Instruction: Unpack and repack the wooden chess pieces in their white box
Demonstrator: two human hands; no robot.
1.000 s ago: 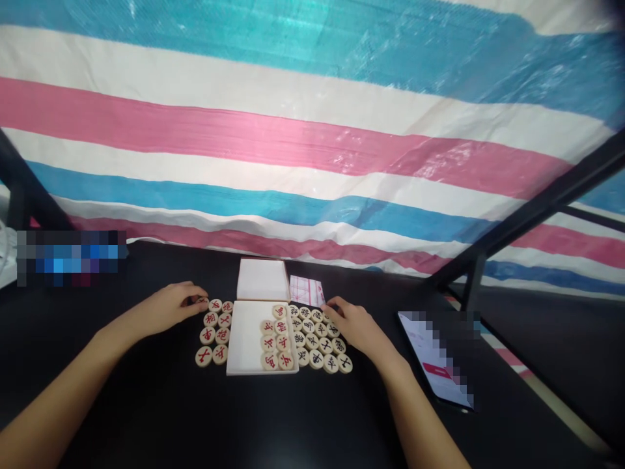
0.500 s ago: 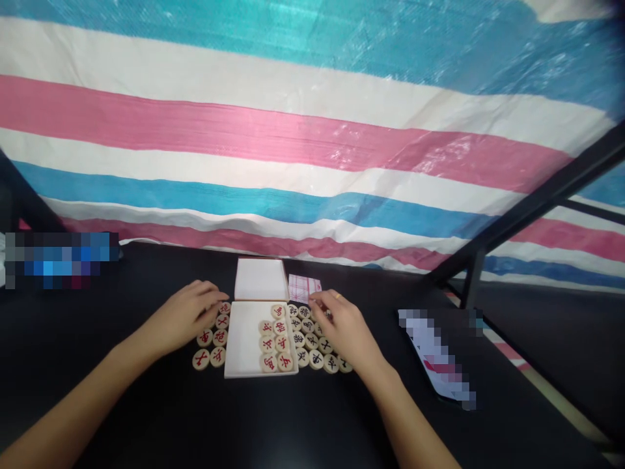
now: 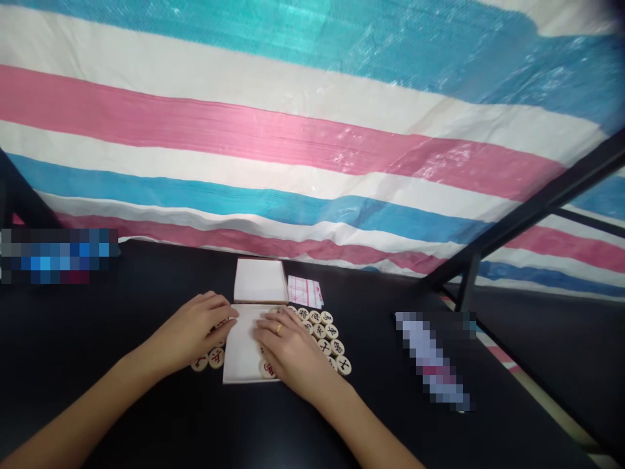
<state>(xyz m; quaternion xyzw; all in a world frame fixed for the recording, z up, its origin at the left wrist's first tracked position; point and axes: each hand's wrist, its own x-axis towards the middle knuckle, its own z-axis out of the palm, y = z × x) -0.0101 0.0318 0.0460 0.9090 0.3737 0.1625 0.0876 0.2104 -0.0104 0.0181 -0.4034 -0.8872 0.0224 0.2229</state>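
Observation:
A shallow white box (image 3: 238, 355) lies on the black table (image 3: 146, 410). My right hand (image 3: 288, 344), a ring on one finger, lies flat over the box's right half and hides most of the round wooden pieces inside. My left hand (image 3: 198, 329) rests curled over the red-marked pieces (image 3: 215, 357) left of the box, its fingertips at the box's left edge; what they hold, if anything, is hidden. Black-marked pieces (image 3: 333, 339) sit in rows right of the box, beside my right hand.
The box's white lid (image 3: 260, 280) lies just behind the box, with a folded red-lined paper (image 3: 305, 291) to its right. A phone (image 3: 432, 358) lies on the table at the right. A striped tarp (image 3: 293, 130) hangs behind, and a black metal frame (image 3: 527, 208) slants at the right.
My right hand has moved left from the black-marked pieces onto the box. My left hand has slid right, from the top of the red pieces to the box's left edge.

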